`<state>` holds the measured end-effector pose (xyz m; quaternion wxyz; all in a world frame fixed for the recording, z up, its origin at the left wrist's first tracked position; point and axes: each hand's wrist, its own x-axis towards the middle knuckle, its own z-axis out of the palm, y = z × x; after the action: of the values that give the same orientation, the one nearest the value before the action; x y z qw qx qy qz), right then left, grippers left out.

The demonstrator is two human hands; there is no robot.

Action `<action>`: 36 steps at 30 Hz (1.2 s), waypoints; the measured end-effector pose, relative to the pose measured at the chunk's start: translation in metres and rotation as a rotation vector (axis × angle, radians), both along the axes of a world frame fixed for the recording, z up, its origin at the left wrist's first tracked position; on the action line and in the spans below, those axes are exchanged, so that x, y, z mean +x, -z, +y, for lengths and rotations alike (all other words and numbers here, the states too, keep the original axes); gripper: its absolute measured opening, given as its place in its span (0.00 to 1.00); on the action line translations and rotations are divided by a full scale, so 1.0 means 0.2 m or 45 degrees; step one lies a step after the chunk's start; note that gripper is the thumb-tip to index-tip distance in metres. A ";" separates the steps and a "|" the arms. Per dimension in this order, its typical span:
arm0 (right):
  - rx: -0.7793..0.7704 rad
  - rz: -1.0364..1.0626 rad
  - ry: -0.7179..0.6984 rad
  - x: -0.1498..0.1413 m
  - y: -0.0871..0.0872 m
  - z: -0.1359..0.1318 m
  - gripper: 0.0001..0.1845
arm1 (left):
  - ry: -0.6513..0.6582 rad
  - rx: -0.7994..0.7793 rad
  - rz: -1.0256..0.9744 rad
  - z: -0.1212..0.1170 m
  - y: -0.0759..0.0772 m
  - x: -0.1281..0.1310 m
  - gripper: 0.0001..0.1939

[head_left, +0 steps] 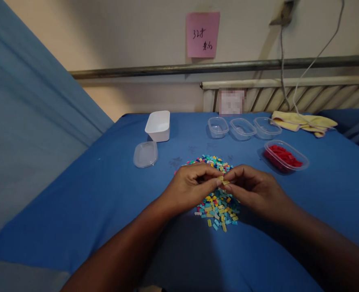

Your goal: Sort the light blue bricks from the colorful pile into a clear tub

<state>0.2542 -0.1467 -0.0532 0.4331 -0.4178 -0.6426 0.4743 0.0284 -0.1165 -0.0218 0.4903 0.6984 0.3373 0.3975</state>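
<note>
Small yellow toy bricks are pinched between my two hands, above a loose pile of mixed toy bricks. My left hand grips them from the left with thumb and index finger. From the right, my right hand pinches them the same way, so the fingertips nearly meet. Whether the yellow bricks are joined is too small to tell. The pile is turquoise, yellow, white, blue and pink, and my hands hide its middle.
A clear container of red bricks sits to the right. Behind are clear containers, a yellow cloth and a white box. A clear lid lies on the blue cloth. A blue curtain hangs at left.
</note>
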 end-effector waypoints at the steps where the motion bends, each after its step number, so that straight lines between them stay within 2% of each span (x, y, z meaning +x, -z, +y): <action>1: -0.050 0.065 0.009 -0.01 0.01 0.01 0.12 | -0.018 0.032 -0.005 0.00 0.00 0.00 0.04; 3: -0.132 0.155 0.022 -0.02 0.02 0.02 0.14 | -0.056 0.048 -0.014 0.00 0.01 0.01 0.03; 7: -0.194 0.192 0.040 -0.03 0.02 0.03 0.16 | -0.096 -0.046 -0.013 0.02 0.05 0.02 0.04; 15: -0.098 0.265 0.104 -0.04 0.02 0.04 0.09 | -0.162 -0.477 -0.220 0.05 0.09 0.04 0.17; 20: 0.003 0.323 0.148 -0.07 0.01 0.04 0.04 | -0.177 -0.546 -0.296 0.04 0.09 0.06 0.18; 24: -0.010 0.343 0.224 -0.09 0.01 0.03 0.05 | -0.183 -0.517 -0.274 0.03 0.09 0.08 0.15; 29: -0.095 0.324 0.295 -0.10 0.03 0.03 0.11 | -0.201 -0.301 -0.088 0.01 0.10 0.08 0.08; 36: -0.176 0.328 0.313 -0.10 0.02 0.04 0.17 | -0.171 -0.078 0.036 0.00 0.10 0.07 0.05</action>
<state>0.2336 -0.1394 -0.0579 0.5365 -0.4578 -0.4920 0.5104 0.0428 -0.1173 -0.0417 0.4787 0.6645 0.4023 0.4093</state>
